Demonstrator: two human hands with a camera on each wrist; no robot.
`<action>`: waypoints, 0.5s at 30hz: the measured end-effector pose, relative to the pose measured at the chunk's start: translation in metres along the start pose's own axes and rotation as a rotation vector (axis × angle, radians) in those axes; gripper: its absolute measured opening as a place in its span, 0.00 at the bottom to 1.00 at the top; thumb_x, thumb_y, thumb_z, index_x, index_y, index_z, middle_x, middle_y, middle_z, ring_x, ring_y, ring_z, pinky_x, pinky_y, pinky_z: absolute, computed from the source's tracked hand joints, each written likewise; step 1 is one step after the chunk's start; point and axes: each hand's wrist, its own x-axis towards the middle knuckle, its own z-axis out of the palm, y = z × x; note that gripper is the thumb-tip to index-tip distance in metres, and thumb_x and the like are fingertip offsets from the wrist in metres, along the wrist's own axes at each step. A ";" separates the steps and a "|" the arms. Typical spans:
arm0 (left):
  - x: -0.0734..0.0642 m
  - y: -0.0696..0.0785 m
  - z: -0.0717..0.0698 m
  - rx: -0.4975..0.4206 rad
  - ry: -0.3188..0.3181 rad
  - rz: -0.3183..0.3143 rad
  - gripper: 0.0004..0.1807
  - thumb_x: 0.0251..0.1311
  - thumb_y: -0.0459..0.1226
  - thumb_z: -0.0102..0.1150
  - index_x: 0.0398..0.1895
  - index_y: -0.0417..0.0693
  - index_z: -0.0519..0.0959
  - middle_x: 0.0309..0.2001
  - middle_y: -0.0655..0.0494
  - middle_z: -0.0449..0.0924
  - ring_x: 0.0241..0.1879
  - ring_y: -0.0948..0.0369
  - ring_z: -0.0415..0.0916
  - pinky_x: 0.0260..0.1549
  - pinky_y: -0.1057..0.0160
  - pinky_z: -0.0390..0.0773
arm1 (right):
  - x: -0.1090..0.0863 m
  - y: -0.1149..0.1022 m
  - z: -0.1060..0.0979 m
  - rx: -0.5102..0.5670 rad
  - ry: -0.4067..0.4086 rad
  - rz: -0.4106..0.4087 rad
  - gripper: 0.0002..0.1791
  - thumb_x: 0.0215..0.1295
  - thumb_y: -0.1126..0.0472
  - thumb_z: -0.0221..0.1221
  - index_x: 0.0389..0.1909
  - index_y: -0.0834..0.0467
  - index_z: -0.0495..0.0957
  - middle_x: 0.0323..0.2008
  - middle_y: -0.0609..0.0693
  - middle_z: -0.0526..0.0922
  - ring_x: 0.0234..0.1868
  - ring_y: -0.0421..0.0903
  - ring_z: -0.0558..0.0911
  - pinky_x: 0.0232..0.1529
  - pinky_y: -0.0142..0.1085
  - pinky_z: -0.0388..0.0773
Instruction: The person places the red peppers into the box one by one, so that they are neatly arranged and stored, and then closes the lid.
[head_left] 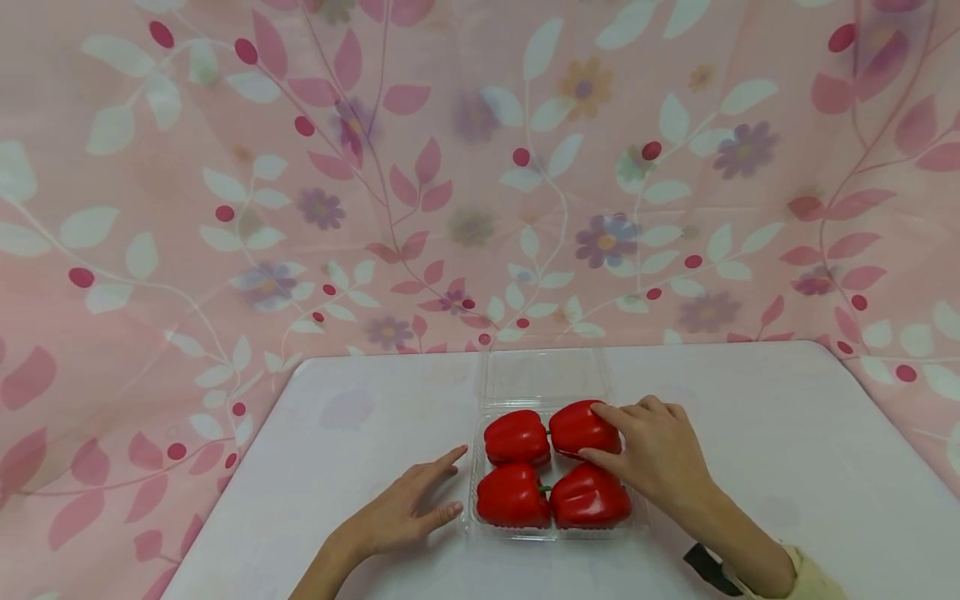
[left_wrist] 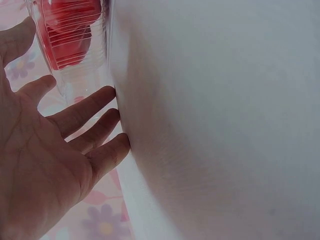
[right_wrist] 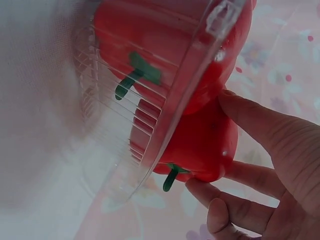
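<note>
Several red bell peppers lie in a clear plastic clamshell box (head_left: pixel 555 533), its lid (head_left: pixel 543 377) folded back. My right hand (head_left: pixel 660 450) holds the back right bell pepper (head_left: pixel 579 425) between thumb and fingers; in the right wrist view the same pepper (right_wrist: pixel 200 145) sits above the box's ribbed wall, its green stem visible. Beside it are the back left pepper (head_left: pixel 516 437), the front left pepper (head_left: pixel 513 497) and the front right pepper (head_left: pixel 590 497). My left hand (head_left: pixel 408 504) holds nothing, fingers spread just left of the box; in the left wrist view, several fingertips (left_wrist: pixel 122 142) are at the tabletop.
The box stands on a white table (head_left: pixel 787 467) with rounded far corners. Behind and around the table hangs a pink floral cloth (head_left: pixel 480 208). A dark strap (head_left: pixel 708 568) is at the right wrist, by a pale yellow sleeve (head_left: pixel 806 575).
</note>
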 end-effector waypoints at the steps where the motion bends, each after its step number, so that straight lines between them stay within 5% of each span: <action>1: 0.000 0.000 0.000 -0.001 -0.001 0.001 0.41 0.63 0.60 0.55 0.78 0.72 0.52 0.67 0.56 0.69 0.66 0.51 0.62 0.55 0.32 0.69 | 0.000 0.000 0.000 -0.003 0.000 -0.001 0.34 0.41 0.42 0.77 0.50 0.54 0.85 0.34 0.53 0.88 0.37 0.51 0.79 0.42 0.54 0.77; 15: 0.001 -0.002 0.001 -0.007 -0.001 0.008 0.41 0.63 0.60 0.55 0.78 0.73 0.51 0.67 0.56 0.68 0.66 0.51 0.62 0.55 0.32 0.69 | 0.001 0.000 0.003 -0.051 -0.007 -0.044 0.33 0.43 0.41 0.76 0.51 0.54 0.85 0.34 0.52 0.88 0.36 0.50 0.78 0.41 0.52 0.77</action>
